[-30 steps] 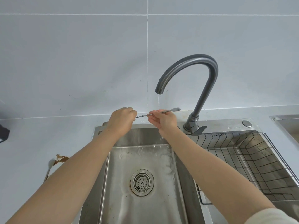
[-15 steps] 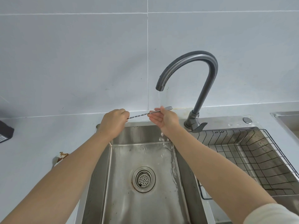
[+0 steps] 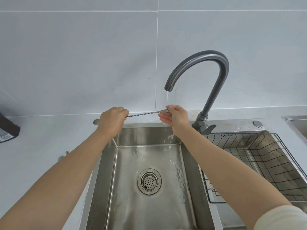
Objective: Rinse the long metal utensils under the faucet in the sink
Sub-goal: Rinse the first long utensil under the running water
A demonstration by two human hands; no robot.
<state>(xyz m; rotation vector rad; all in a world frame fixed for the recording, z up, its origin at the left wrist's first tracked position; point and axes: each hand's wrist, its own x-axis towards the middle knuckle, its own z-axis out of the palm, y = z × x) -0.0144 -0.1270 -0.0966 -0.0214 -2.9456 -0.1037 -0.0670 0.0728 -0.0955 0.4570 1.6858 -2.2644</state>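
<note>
A long thin metal utensil (image 3: 142,114) with a twisted shaft stretches level between my two hands above the back of the steel sink (image 3: 106,163). My left hand (image 3: 113,121) is closed around its left end. My right hand (image 3: 176,117) pinches its forked right end, directly under the thin water stream from the grey curved faucet (image 3: 214,67). Water runs off my right hand and down the right side of the basin toward the drain (image 3: 149,181).
A black wire rack (image 3: 259,163) sits in the right basin. The faucet base and lever (image 3: 205,126) stand just right of my right hand. A dark object (image 3: 8,128) lies on the counter at far left. A second sink edge (image 3: 295,120) shows at far right.
My left hand has pulled left along the utensil, exposing more of the twisted shaft. The forked end has slid into my right hand's fingers under the stream.
</note>
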